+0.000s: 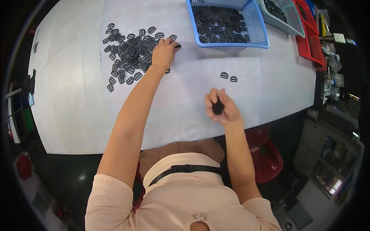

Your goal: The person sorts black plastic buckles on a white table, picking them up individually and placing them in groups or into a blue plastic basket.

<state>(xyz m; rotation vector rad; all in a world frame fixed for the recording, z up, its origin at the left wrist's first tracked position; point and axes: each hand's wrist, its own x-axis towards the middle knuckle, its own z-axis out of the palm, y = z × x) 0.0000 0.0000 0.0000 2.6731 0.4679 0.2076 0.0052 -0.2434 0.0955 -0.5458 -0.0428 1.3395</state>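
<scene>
Right grip (pixel 228 109) clasps black bundle (pixel 217 106) over white table (pixel 185 88); red chair (pixel 271 161) nearby.

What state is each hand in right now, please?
Left hand: fingers bent at the edge of the buckle pile; its grip cannot be told.
Right hand: closed, holding a black object.

On the table (pixel 69 100), a pile of buckles (pixel 133 54) lies left, the left hand (pixel 163 54) at its right edge. Right of the pile, toward the back, stands a basket (pixel 233 45) with more buckles inside; a second basket (pixel 291 28) and trays (pixel 317 46) sit farther right. Before the first basket lie two buckles (pixel 224 75), just beyond the right hand (pixel 229 111) and the bundle (pixel 218 106) in it.
</scene>
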